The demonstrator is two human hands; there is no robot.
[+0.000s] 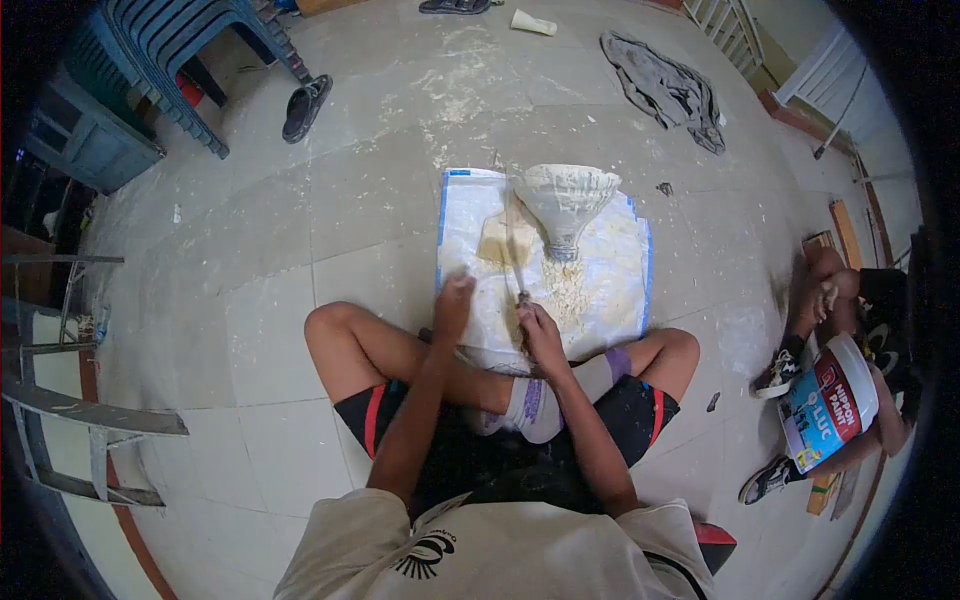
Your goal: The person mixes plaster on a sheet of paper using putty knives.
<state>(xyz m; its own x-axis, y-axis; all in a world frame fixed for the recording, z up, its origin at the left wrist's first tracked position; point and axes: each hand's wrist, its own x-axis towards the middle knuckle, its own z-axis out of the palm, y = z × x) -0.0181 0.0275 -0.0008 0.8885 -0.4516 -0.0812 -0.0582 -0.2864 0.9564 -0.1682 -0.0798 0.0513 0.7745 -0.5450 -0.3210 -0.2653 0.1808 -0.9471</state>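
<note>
My right hand (541, 333) is closed around the handle of a long, narrow knife (517, 262), its blurred blade pointing away from me. The blade passes over a cream-coloured block (494, 243) lying on a white plastic sheet (468, 204) with blue edges. My left hand (456, 291) hovers over the sheet's left side, apart from the knife, its fingers smeared by motion. Right of the blade sits a whitish, crusted funnel-shaped container (568, 203), with its narrow neck towards me. Pale crumbs (567, 293) are spread below the neck.
Stacked blue chairs (200, 50) and a sandal (306, 108) are at the far left; a metal ladder (95, 410) lies nearer. A grey cloth (664, 88) and a white cup (533, 23) lie ahead. At right, another person sits beside a paint bucket (828, 405).
</note>
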